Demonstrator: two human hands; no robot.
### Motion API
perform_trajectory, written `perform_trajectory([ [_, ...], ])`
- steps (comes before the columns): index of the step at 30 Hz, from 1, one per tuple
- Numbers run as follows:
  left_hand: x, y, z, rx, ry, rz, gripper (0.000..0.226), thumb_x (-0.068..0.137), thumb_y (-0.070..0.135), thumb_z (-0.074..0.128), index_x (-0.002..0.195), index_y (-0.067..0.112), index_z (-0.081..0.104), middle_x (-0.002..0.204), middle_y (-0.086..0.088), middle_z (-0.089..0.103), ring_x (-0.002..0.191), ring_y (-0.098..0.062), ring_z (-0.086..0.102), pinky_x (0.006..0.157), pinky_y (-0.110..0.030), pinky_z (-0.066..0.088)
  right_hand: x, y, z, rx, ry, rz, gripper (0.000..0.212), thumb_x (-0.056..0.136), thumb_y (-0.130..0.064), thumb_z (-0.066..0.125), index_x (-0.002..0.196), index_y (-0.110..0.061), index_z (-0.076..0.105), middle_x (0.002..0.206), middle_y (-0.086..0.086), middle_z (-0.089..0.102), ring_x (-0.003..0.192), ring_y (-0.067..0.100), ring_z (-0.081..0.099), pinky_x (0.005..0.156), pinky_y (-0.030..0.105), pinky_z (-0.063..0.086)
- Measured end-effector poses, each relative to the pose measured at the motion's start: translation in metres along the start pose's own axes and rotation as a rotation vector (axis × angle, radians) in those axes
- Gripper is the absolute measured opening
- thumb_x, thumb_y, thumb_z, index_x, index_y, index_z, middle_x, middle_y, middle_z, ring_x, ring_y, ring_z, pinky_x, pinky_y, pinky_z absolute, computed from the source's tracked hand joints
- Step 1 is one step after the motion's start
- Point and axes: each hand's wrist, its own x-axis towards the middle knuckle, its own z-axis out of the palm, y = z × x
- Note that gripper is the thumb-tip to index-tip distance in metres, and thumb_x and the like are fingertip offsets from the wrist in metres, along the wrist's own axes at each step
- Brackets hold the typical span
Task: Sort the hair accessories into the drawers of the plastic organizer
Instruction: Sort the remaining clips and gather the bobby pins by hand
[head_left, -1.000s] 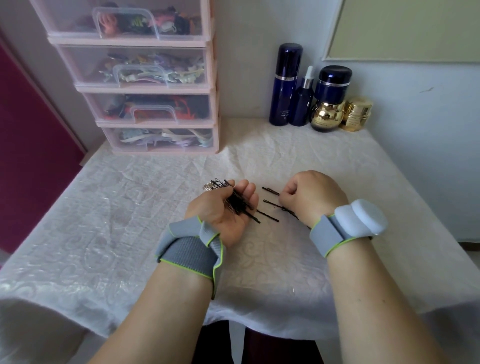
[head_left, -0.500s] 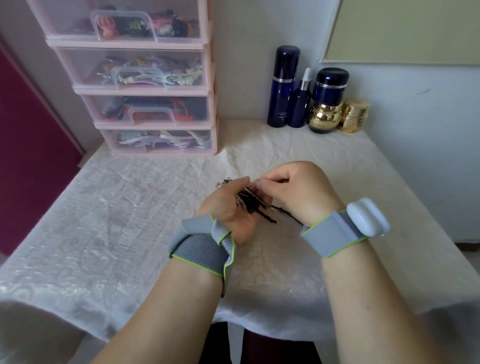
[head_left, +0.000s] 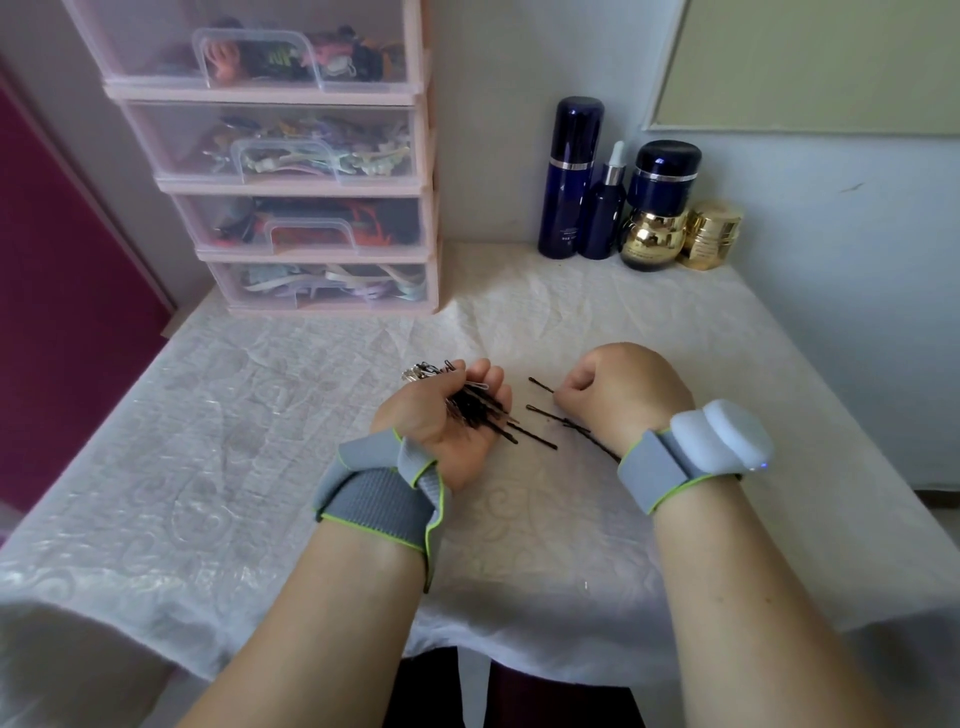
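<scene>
The bench (head_left: 218, 467) is covered with a white patterned cloth, and both hands rest on it near its middle. Far behind the left hand, against the wall, stands the plastic organizer (head_left: 291, 171) with four clear drawers in a pink frame; all four are closed and hold coloured hair accessories. Behind the right hand, also at the wall, stand a tall dark blue bottle (head_left: 570, 176), a smaller dropper bottle (head_left: 605, 208), a blue and gold jar (head_left: 657, 208) and a gold jar (head_left: 711, 236), close together. The left hand (head_left: 441, 421) lies palm up, its fingers curled around a bundle of black bobby pins (head_left: 480, 408), whose ends stick out on both sides of the hand. The right hand (head_left: 618, 395) is closed, knuckles up, and its fingertips pinch the end of one loose bobby pin (head_left: 540, 384) lying on the cloth. Between the two hands lie a few more loose pins (head_left: 545, 414), partly going under the right wrist.
</scene>
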Motion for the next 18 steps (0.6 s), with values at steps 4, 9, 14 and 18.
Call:
perform_trajectory([
  [4,-0.0006,-0.0002,-0.0009,0.002,0.001,0.002,0.018,0.098,0.004,0.035,0.085,0.006,0.047,0.075,-0.009,0.055,0.067,-0.020,0.055,0.063,-0.031,0.047,-0.0036,0.0002,-0.0007,0.073,-0.005,-0.070,0.022,0.080,-0.026,0.063,0.081,-0.005,0.069,0.088,0.016,0.069,0.083,0.032,0.063,0.069,0.034,0.052],
  [9,-0.0028,-0.0024,0.0006,0.002,-0.002,-0.009,0.019,0.098,0.004,0.035,0.083,0.006,0.047,0.074,-0.009,0.054,0.067,-0.019,0.054,0.064,-0.030,0.046,-0.0044,-0.0041,-0.0041,-0.015,-0.131,-0.056,0.014,0.083,-0.029,0.061,0.078,-0.019,0.071,0.084,0.002,0.071,0.079,0.020,0.064,0.065,0.026,0.046],
  [14,-0.0060,-0.0017,0.0012,0.003,-0.005,-0.008,0.020,0.098,0.003,0.034,0.082,0.006,0.046,0.074,-0.009,0.053,0.067,-0.020,0.054,0.065,-0.030,0.045,-0.0026,-0.0057,-0.0012,-0.026,-0.091,-0.047,0.021,0.080,-0.021,0.059,0.089,-0.007,0.072,0.090,0.013,0.071,0.077,0.029,0.066,0.061,0.028,0.048],
  [18,-0.0052,-0.0025,0.0006,0.029,-0.017,-0.008,0.017,0.098,0.003,0.035,0.087,0.005,0.047,0.076,-0.010,0.054,0.068,-0.021,0.055,0.066,-0.032,0.045,-0.0034,-0.0029,0.0001,0.327,0.030,-0.056,0.018,0.078,-0.024,0.064,0.062,-0.016,0.067,0.054,-0.004,0.062,0.057,0.016,0.059,0.052,0.020,0.043],
])
